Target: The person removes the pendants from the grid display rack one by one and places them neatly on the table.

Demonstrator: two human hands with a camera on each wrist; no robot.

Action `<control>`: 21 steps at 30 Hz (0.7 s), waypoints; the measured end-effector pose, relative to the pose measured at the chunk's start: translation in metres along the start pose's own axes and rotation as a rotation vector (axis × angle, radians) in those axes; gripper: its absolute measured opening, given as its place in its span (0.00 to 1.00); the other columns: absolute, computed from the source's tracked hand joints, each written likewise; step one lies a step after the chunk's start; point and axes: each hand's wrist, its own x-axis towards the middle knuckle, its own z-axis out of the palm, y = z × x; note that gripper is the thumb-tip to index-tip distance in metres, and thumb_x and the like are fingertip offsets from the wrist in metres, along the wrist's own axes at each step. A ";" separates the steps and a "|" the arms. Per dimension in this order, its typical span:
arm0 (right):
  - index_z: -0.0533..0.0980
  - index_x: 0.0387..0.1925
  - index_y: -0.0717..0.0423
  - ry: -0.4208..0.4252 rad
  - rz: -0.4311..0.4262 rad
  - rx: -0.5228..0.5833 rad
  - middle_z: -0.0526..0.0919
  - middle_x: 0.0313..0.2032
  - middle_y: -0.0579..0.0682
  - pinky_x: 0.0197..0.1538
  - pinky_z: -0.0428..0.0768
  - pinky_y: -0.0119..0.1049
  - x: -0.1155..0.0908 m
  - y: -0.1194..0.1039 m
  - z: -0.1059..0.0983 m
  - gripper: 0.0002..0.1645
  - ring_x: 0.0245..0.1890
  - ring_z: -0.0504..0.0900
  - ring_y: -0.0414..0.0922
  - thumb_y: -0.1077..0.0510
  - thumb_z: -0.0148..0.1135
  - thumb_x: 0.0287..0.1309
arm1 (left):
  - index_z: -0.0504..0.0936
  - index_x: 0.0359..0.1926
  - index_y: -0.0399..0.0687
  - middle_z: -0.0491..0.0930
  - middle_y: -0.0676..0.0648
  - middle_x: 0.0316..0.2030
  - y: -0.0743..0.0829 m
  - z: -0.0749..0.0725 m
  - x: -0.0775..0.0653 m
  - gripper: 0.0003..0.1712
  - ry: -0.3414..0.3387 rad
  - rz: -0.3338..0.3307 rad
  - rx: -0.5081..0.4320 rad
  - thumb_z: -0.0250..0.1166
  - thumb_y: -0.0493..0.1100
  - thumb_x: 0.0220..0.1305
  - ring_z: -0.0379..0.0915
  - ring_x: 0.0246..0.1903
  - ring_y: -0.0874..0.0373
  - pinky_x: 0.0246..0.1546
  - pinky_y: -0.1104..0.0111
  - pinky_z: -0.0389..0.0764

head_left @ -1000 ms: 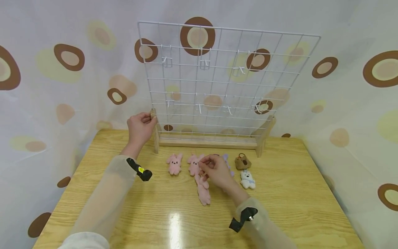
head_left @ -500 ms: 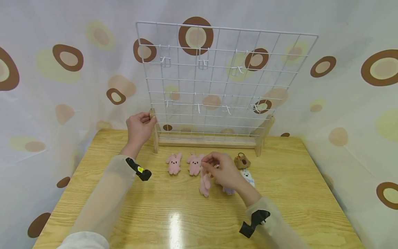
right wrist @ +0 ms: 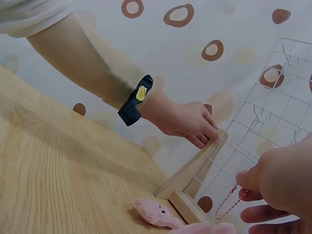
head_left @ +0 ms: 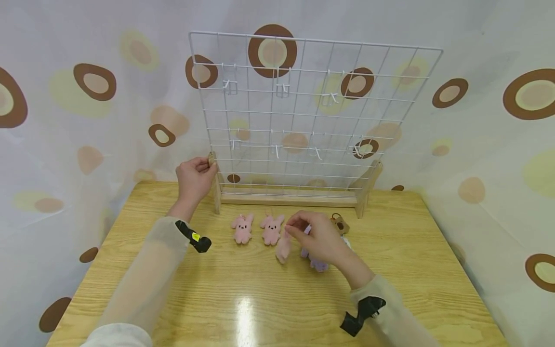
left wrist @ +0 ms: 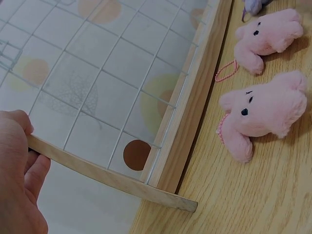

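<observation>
At the rack's left end, my left hand grips the top of the wooden side post between thumb and fingers. My right hand is over the table in front of the rack, pinching the pink ball chain of a plush keychain. That pink plush dangles below the fingertips, turned side-on. Two more pink plush keychains, a left one and a right one, lie face up on the table. Purple plush shows partly from behind my right hand.
A white wire grid rack with several white hooks stands in wooden feet at the table's back. Right of my right hand lies a brown plush, with a white one mostly hidden. Patterned cloth surrounds the wooden table.
The right hand has shifted right and lifted the pink plush by its chain, up from the table's middle. Purple plush has come into view. My left hand keeps holding the post.
</observation>
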 end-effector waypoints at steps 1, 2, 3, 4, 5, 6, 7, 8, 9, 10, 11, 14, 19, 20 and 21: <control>0.85 0.40 0.51 0.002 -0.011 -0.019 0.87 0.33 0.44 0.29 0.82 0.36 0.000 -0.001 -0.001 0.04 0.31 0.82 0.40 0.59 0.67 0.73 | 0.88 0.47 0.29 0.89 0.33 0.43 0.000 0.000 0.000 0.12 0.000 0.000 -0.001 0.69 0.36 0.69 0.89 0.45 0.45 0.43 0.70 0.88; 0.86 0.39 0.51 0.004 -0.021 -0.039 0.86 0.32 0.42 0.30 0.82 0.36 -0.001 -0.002 -0.002 0.03 0.31 0.82 0.40 0.59 0.68 0.73 | 0.88 0.47 0.29 0.89 0.33 0.43 0.000 0.000 0.000 0.12 0.000 0.001 -0.001 0.69 0.36 0.70 0.89 0.45 0.45 0.43 0.70 0.88; 0.86 0.39 0.51 0.007 -0.032 -0.061 0.86 0.32 0.41 0.30 0.82 0.36 -0.001 -0.002 -0.004 0.04 0.30 0.82 0.39 0.59 0.68 0.72 | 0.88 0.47 0.29 0.89 0.33 0.43 0.000 0.000 -0.001 0.12 0.000 0.002 0.000 0.69 0.36 0.70 0.89 0.45 0.45 0.43 0.70 0.88; 0.86 0.38 0.51 0.007 -0.044 -0.077 0.86 0.31 0.40 0.30 0.82 0.36 -0.001 -0.003 -0.005 0.04 0.30 0.82 0.39 0.59 0.69 0.72 | 0.88 0.47 0.29 0.89 0.33 0.43 0.000 0.000 -0.001 0.12 -0.001 0.002 0.000 0.69 0.36 0.70 0.89 0.45 0.45 0.43 0.70 0.88; 0.86 0.38 0.51 0.009 -0.057 -0.091 0.85 0.31 0.39 0.31 0.82 0.35 -0.002 -0.004 -0.006 0.04 0.30 0.82 0.38 0.59 0.69 0.71 | 0.89 0.47 0.29 0.89 0.33 0.43 0.000 0.000 -0.001 0.12 -0.001 0.002 0.000 0.69 0.36 0.70 0.89 0.45 0.45 0.43 0.70 0.88; 0.86 0.37 0.51 0.009 -0.071 -0.104 0.85 0.31 0.39 0.32 0.82 0.35 -0.002 -0.005 -0.007 0.04 0.30 0.82 0.37 0.59 0.70 0.71 | 0.89 0.47 0.29 0.89 0.33 0.43 0.000 0.000 -0.001 0.12 -0.002 0.003 -0.002 0.69 0.36 0.70 0.89 0.45 0.45 0.43 0.70 0.88; 0.86 0.36 0.52 0.008 -0.083 -0.116 0.85 0.30 0.38 0.32 0.82 0.35 -0.003 -0.005 -0.008 0.04 0.30 0.82 0.36 0.59 0.70 0.70 | 0.88 0.47 0.29 0.89 0.33 0.43 -0.001 0.000 -0.001 0.12 -0.003 0.003 -0.004 0.69 0.36 0.70 0.89 0.45 0.45 0.43 0.69 0.88; 0.86 0.36 0.52 0.006 -0.093 -0.124 0.84 0.30 0.37 0.32 0.82 0.35 -0.003 -0.005 -0.010 0.04 0.30 0.81 0.36 0.59 0.71 0.70 | 0.88 0.47 0.28 0.89 0.33 0.43 -0.001 0.000 0.000 0.12 -0.004 0.002 -0.003 0.69 0.36 0.70 0.89 0.45 0.45 0.43 0.69 0.88; 0.86 0.35 0.52 0.002 -0.101 -0.132 0.84 0.29 0.36 0.31 0.81 0.34 -0.004 -0.006 -0.011 0.04 0.29 0.81 0.35 0.60 0.71 0.69 | 0.88 0.47 0.28 0.89 0.33 0.43 -0.001 0.000 0.000 0.12 -0.005 0.003 -0.007 0.69 0.36 0.70 0.89 0.45 0.44 0.43 0.69 0.88; 0.86 0.35 0.52 -0.004 -0.107 -0.137 0.84 0.29 0.36 0.31 0.81 0.34 -0.005 -0.007 -0.012 0.04 0.29 0.81 0.34 0.60 0.72 0.69 | 0.88 0.47 0.28 0.89 0.33 0.43 -0.001 0.000 0.000 0.12 -0.006 0.004 -0.009 0.69 0.36 0.70 0.89 0.45 0.44 0.43 0.69 0.88; 0.86 0.35 0.51 -0.008 -0.114 -0.144 0.83 0.28 0.35 0.30 0.81 0.33 -0.006 -0.008 -0.013 0.04 0.28 0.80 0.34 0.60 0.72 0.68 | 0.88 0.47 0.28 0.89 0.33 0.43 -0.001 0.000 0.000 0.12 -0.007 0.005 -0.012 0.69 0.36 0.69 0.89 0.45 0.44 0.43 0.69 0.88; 0.86 0.34 0.51 -0.036 -0.111 -0.140 0.82 0.27 0.34 0.28 0.80 0.32 -0.009 -0.014 -0.016 0.04 0.27 0.79 0.33 0.61 0.73 0.67 | 0.88 0.47 0.28 0.89 0.33 0.43 -0.001 0.000 0.000 0.12 -0.007 0.005 -0.013 0.69 0.36 0.69 0.89 0.45 0.44 0.43 0.69 0.88; 0.85 0.34 0.52 -0.099 -0.107 -0.126 0.81 0.26 0.35 0.25 0.79 0.31 -0.014 -0.022 -0.020 0.04 0.24 0.78 0.32 0.62 0.73 0.66 | 0.89 0.47 0.29 0.89 0.33 0.43 0.000 0.000 0.000 0.12 -0.007 0.002 -0.003 0.69 0.36 0.70 0.89 0.45 0.45 0.43 0.69 0.88; 0.84 0.34 0.53 -0.113 -0.108 -0.131 0.81 0.25 0.35 0.25 0.79 0.31 -0.015 -0.022 -0.020 0.04 0.23 0.77 0.32 0.62 0.73 0.66 | 0.89 0.47 0.29 0.89 0.33 0.43 0.000 0.000 -0.001 0.12 -0.007 0.003 0.002 0.69 0.36 0.70 0.89 0.45 0.45 0.43 0.69 0.88; 0.84 0.33 0.53 -0.126 -0.107 -0.137 0.81 0.25 0.35 0.25 0.79 0.31 -0.016 -0.022 -0.021 0.05 0.23 0.77 0.32 0.62 0.72 0.67 | 0.89 0.47 0.29 0.89 0.34 0.43 0.000 -0.001 -0.001 0.12 -0.007 0.004 0.009 0.69 0.36 0.70 0.89 0.45 0.46 0.43 0.69 0.88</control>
